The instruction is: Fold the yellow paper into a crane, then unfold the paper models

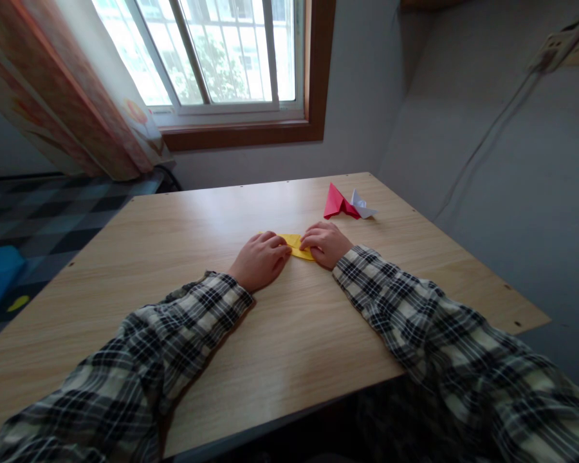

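Note:
A folded piece of yellow paper [295, 245] lies flat on the wooden table [289, 347], partly covered by both hands. My left hand [263, 258] rests on its left end, fingers bent and pressed onto the paper. At the right end, my right hand [327, 244] has its fingers curled over the edge and holds the sheet down. The fingertips of the two hands are a short gap apart, with yellow folds showing between them. How the paper's far ends are shaped is hidden under the hands.
Beyond my right hand stand a red folded paper [338, 202] and a white folded paper [361, 204], touching or nearly so. A blue object [0, 273] lies on checked cloth [77, 206] at the left. Behind are a window [222, 58] and a curtain [72, 83].

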`<state>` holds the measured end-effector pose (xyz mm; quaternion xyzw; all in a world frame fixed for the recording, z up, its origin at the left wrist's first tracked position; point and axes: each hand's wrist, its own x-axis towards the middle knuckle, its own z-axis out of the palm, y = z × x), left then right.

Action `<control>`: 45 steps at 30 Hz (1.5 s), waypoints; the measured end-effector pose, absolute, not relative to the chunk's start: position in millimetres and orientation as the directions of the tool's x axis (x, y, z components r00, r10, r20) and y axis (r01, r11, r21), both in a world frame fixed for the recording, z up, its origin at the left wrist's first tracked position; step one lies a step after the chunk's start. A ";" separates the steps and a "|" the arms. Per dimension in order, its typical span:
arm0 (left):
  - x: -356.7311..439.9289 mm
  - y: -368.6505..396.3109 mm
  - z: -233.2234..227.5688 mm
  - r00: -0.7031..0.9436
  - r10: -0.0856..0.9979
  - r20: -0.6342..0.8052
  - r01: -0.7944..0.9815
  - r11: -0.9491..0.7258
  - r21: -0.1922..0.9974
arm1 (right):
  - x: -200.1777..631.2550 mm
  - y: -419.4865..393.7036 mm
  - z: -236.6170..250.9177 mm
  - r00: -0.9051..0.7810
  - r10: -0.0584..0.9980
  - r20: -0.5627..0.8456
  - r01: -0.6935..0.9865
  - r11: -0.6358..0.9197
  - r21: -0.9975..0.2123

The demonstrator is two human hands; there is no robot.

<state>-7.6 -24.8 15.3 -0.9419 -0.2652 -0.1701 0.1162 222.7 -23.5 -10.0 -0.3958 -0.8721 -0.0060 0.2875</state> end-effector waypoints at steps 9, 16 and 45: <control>-8.7 -24.6 14.5 0.792 0.465 0.395 0.547 -0.828 -0.122 | 221.7 -26.6 -5.6 -0.524 0.703 0.481 0.706 0.675 -0.216; -9.1 -23.9 14.2 0.787 0.488 0.378 0.558 -0.824 -0.099 | 219.6 -28.3 -4.3 -0.542 0.683 0.489 0.693 0.693 -0.199; -8.0 -25.0 14.5 0.771 0.517 0.372 0.569 -0.822 -0.037 | 217.3 -31.6 -6.3 -0.567 0.648 0.508 0.624 0.741 -0.248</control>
